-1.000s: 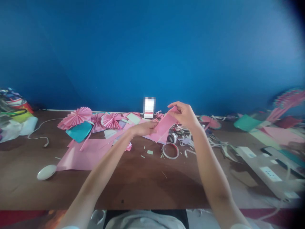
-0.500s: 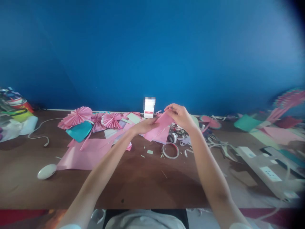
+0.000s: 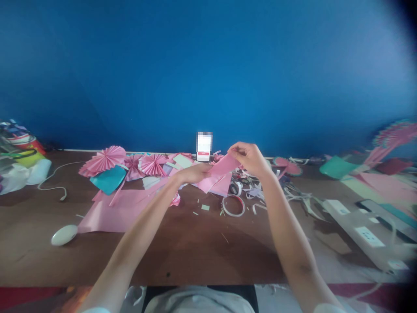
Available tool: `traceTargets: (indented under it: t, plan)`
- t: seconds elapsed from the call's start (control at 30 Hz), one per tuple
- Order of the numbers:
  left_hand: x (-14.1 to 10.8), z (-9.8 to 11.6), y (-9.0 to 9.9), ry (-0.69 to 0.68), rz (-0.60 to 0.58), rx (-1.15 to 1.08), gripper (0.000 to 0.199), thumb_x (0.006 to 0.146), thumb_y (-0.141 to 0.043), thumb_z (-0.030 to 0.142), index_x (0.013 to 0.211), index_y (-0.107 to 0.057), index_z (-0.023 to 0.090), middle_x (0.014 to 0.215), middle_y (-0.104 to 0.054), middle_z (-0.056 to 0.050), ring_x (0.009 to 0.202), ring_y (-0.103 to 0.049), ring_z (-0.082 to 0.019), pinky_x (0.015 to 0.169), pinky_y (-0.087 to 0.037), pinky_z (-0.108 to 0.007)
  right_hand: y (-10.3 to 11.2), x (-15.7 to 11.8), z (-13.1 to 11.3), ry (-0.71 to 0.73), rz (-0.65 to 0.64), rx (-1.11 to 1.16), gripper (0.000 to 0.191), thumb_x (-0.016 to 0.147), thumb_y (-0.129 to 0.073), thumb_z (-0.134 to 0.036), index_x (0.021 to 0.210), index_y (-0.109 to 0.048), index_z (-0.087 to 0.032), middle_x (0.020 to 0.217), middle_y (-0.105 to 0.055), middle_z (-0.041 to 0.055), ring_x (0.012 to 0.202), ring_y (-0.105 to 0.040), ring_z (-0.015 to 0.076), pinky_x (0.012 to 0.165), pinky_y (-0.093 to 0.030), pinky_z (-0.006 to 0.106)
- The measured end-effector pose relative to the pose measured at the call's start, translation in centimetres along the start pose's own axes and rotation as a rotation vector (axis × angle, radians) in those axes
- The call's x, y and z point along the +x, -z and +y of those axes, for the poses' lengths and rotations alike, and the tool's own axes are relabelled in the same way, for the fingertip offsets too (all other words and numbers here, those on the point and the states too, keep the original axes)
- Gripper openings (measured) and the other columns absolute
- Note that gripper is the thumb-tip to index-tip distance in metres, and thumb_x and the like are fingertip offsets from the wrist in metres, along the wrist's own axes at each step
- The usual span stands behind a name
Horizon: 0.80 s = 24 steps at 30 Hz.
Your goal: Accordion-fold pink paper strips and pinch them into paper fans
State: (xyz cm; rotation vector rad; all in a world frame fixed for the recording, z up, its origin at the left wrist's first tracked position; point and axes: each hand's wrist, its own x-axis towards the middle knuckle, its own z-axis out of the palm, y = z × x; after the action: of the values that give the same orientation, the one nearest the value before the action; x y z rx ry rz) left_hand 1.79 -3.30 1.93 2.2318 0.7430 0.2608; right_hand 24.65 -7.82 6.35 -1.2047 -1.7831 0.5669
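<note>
A narrow pink paper piece [image 3: 226, 164] is held above the far part of the table. My right hand [image 3: 247, 156] pinches its upper right end between thumb and fingers. My left hand [image 3: 197, 173] grips the lower left end, its fingertips partly hidden. Beneath the paper lie more pink sheets [image 3: 221, 184]. A roll of tape [image 3: 233, 205] rests on the table just nearer to me, with a smaller roll [image 3: 235, 188] beside it. Behind my left hand stands a lit phone [image 3: 203, 146].
Pink paper fans [image 3: 109, 160], a teal piece [image 3: 109, 179] and a large pink sheet [image 3: 114, 213] lie left. A white mouse [image 3: 64, 235] sits near them. Paper scraps and a grey panel with sockets [image 3: 368, 236] are on the right. A blue wall [image 3: 208, 74] rises behind.
My right hand has shifted slightly right with its end of the pink paper. My left hand has moved a little left and stays at the other end.
</note>
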Motion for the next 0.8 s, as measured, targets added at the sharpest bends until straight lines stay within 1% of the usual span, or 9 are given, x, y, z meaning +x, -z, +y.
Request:
traceTargets:
  t: [0.13, 0.17, 0.23, 0.33, 0.43, 0.5, 0.57, 0.67, 0.8]
  plan:
    - [0.2, -0.2, 0.0, 0.026, -0.05, 0.086, 0.029, 0.092, -0.045, 0.036, 0.102, -0.063, 0.016, 0.108, -0.066, -0.009, 0.091, -0.059, -0.021, 0.073, -0.042, -0.027, 0.1, 0.0, -0.2, 0.028, -0.024, -0.052, 0.02, 0.081, -0.064, -0.037, 0.082, -0.067, -0.018, 0.084, -0.07, 0.0049, 0.067, -0.059, 0.0146, 0.059, -0.043, 0.026]
    - [0.3, -0.2, 0.0, 0.036, -0.058, 0.115, 0.028, 0.091, -0.046, 0.037, 0.097, -0.063, 0.015, 0.103, -0.066, -0.009, 0.086, -0.059, -0.02, 0.07, -0.041, -0.026, 0.2, -0.1, -0.2, 0.028, -0.06, -0.082, 0.018, 0.08, -0.065, -0.036, 0.08, -0.068, -0.018, 0.085, -0.071, 0.0048, 0.069, -0.059, 0.015, 0.061, -0.043, 0.027]
    - [0.4, -0.2, -0.2, 0.058, -0.019, 0.156, 0.031, 0.092, -0.044, 0.041, 0.089, -0.062, 0.015, 0.096, -0.065, -0.008, 0.079, -0.058, -0.019, 0.065, -0.039, -0.026, 0.1, -0.2, -0.2, 0.029, -0.169, -0.162, 0.014, 0.08, -0.066, -0.034, 0.083, -0.069, -0.02, 0.087, -0.072, 0.0037, 0.072, -0.061, 0.0159, 0.063, -0.043, 0.028]
    - [0.5, -0.1, -0.6, 0.076, 0.104, 0.176, 0.038, 0.095, -0.038, 0.045, 0.09, -0.061, 0.015, 0.092, -0.065, -0.009, 0.077, -0.058, -0.019, 0.064, -0.037, -0.026, -0.5, -0.4, -0.1, 0.062, -0.273, -0.388, 0.014, 0.083, -0.063, -0.029, 0.094, -0.072, -0.026, 0.088, -0.072, 0.0018, 0.078, -0.062, 0.0183, 0.069, -0.041, 0.03]
    - [0.5, 0.0, -0.9, 0.111, 0.152, 0.249, 0.039, 0.096, -0.035, 0.044, 0.093, -0.062, 0.016, 0.088, -0.066, -0.009, 0.076, -0.06, -0.022, 0.064, -0.036, -0.028, -1.6, -0.5, 0.5, 0.117, -0.253, -0.685, 0.016, 0.086, -0.059, -0.024, 0.09, -0.074, -0.027, 0.087, -0.072, 0.0036, 0.09, -0.061, 0.023, 0.08, -0.039, 0.035]
    - [0.5, 0.1, -1.0, 0.121, 0.168, 0.33, 0.038, 0.097, -0.035, 0.042, 0.093, -0.062, 0.016, 0.087, -0.067, -0.01, 0.076, -0.062, -0.024, 0.065, -0.037, -0.029, -2.4, -0.4, 0.9, 0.181, -0.245, -0.801, 0.014, 0.086, -0.06, -0.025, 0.089, -0.074, -0.025, 0.097, -0.072, 0.0058, 0.104, -0.057, 0.0274, 0.087, -0.035, 0.039]
    - [0.4, 0.3, -1.2, 0.09, 0.198, 0.4, 0.037, 0.097, -0.035, 0.039, 0.096, -0.064, 0.016, 0.093, -0.069, -0.012, 0.082, -0.063, -0.026, 0.068, -0.038, -0.03, -3.2, -0.2, 1.3, 0.244, -0.293, -0.832, 0.015, 0.088, -0.06, -0.026, 0.096, -0.073, -0.023, 0.107, -0.07, 0.0084, 0.112, -0.054, 0.029, 0.09, -0.034, 0.04]
    - [0.4, 0.3, -1.4, 0.023, 0.234, 0.472, 0.033, 0.098, -0.037, 0.037, 0.107, -0.063, 0.018, 0.105, -0.068, -0.012, 0.092, -0.063, -0.026, 0.072, -0.04, -0.03, -4.0, 0.0, 1.5, 0.263, -0.383, -0.865, 0.019, 0.092, -0.055, -0.027, 0.092, -0.071, -0.018, 0.102, -0.071, 0.0119, 0.102, -0.059, 0.0268, 0.086, -0.036, 0.037]
    - [0.6, -0.2, -1.5, 0.024, 0.206, 0.502, 0.032, 0.098, -0.039, 0.035, 0.113, -0.061, 0.018, 0.106, -0.068, -0.013, 0.089, -0.064, -0.024, 0.071, -0.041, -0.028, -4.0, 0.3, 1.7, 0.208, -0.44, -0.863, 0.023, 0.094, -0.052, -0.029, 0.089, -0.072, -0.018, 0.089, -0.071, 0.011, 0.085, -0.064, 0.0238, 0.074, -0.038, 0.032]
